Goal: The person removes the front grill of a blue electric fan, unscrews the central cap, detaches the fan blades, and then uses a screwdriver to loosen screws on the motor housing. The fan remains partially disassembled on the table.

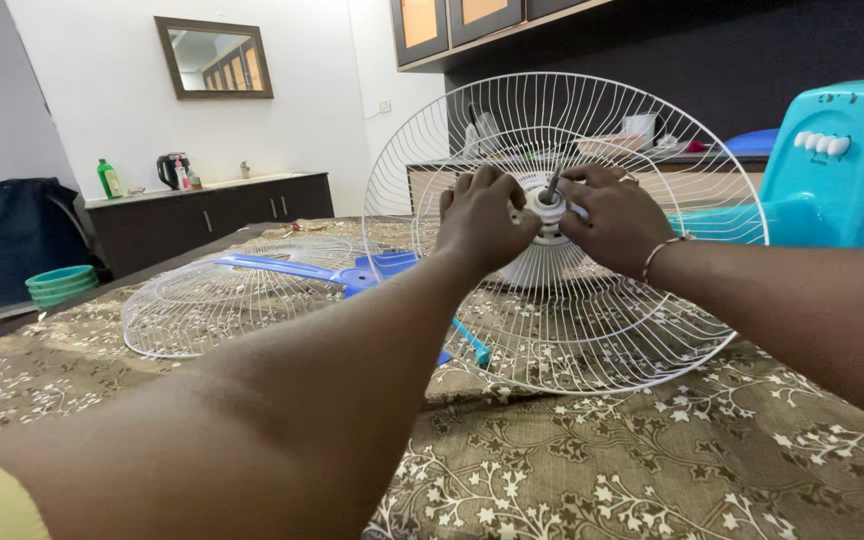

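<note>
- Before you stands a table (pixel 732 470) covered by a brown cloth with a white flower pattern.
- A round white wire fan guard (pixel 592 340) rests tilted on it.
- To its left, a second white wire guard (pixel 202 305) lies flat.
- A blue plastic fan blade (pixel 297 270) lies over that guard.

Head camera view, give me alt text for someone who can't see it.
Two bare hands, left hand and right hand, grip the white hub at the centre of a white wire fan guard standing tilted on a floral tablecloth. A second guard and blue fan blades lie to the left.
</note>
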